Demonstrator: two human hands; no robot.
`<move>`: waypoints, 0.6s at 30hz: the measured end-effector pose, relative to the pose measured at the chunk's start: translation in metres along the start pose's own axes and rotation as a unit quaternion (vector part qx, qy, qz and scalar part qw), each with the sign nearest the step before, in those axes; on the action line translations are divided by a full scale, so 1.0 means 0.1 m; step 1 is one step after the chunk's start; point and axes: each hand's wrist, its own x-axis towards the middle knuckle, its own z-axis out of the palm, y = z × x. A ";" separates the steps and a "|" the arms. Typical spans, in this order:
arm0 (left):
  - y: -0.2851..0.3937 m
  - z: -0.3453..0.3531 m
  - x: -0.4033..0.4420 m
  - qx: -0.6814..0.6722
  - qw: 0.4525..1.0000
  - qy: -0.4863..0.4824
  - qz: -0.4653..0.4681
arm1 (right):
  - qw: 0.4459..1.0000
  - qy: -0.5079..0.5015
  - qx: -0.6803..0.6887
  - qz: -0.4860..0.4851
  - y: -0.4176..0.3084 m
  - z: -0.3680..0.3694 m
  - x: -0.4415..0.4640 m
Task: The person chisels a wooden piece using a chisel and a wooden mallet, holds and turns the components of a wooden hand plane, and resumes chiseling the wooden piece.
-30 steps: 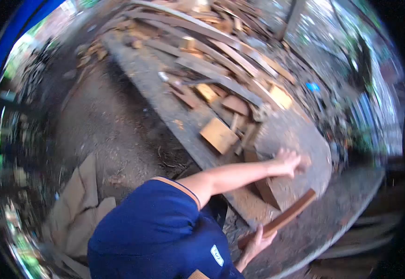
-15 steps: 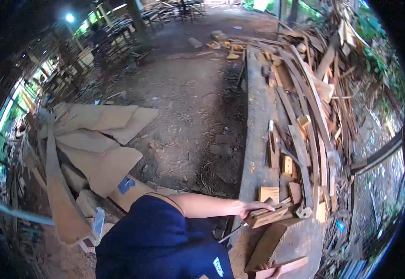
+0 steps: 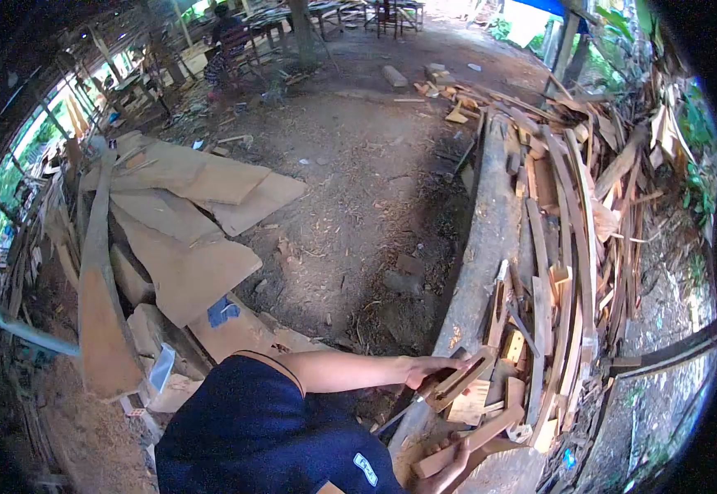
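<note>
My left hand (image 3: 424, 372) is closed around a slotted wooden block (image 3: 462, 382), which has a long groove in its upper face. Just below that hand a thin metal rod (image 3: 394, 417) slants down toward my shirt; whether the hand also holds it I cannot tell. Nearer to me, my right hand (image 3: 454, 466) grips a plain wooden bar (image 3: 475, 443), tilted up and away to the right. The far end of the bar lies above the wood on the workbench (image 3: 475, 262). A pale wood offcut (image 3: 469, 403) sits just under the slotted block.
Long strips of wood (image 3: 568, 206) and offcuts cover the bench's right side, with more scrap piled beyond. Large flat boards (image 3: 181, 263) lie on the ground at left. A person (image 3: 228, 41) is in the far left background. Chips litter the dirt floor (image 3: 350, 181).
My view has swung left. My right hand has raised the wooden bar, bringing it nearer the slotted block, and the bar is now tilted. The slotted block is angled more steeply in my left hand.
</note>
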 end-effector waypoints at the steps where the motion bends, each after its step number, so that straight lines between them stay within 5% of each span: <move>1: 0.05 -0.03 -0.02 0.000 1.000 0.000 0.006 | 0.998 -0.055 -0.018 0.017 0.04 -0.04 0.11; 7: 0.13 -0.06 -0.17 -0.032 0.992 -0.016 0.122 | 0.997 -0.060 -0.050 -0.030 0.05 0.22 0.16; 11: 0.02 0.21 -0.38 -0.042 0.971 0.096 0.216 | 0.983 -0.061 -0.169 -0.035 -0.03 0.00 0.42; 15: -0.13 0.22 -0.48 -0.074 0.958 0.092 0.263 | 0.953 -0.107 -0.224 -0.172 -0.05 -0.28 0.84; 18: -0.24 0.35 -0.52 -0.076 0.949 0.090 0.293 | 0.951 -0.085 -0.247 -0.167 -0.23 0.01 0.60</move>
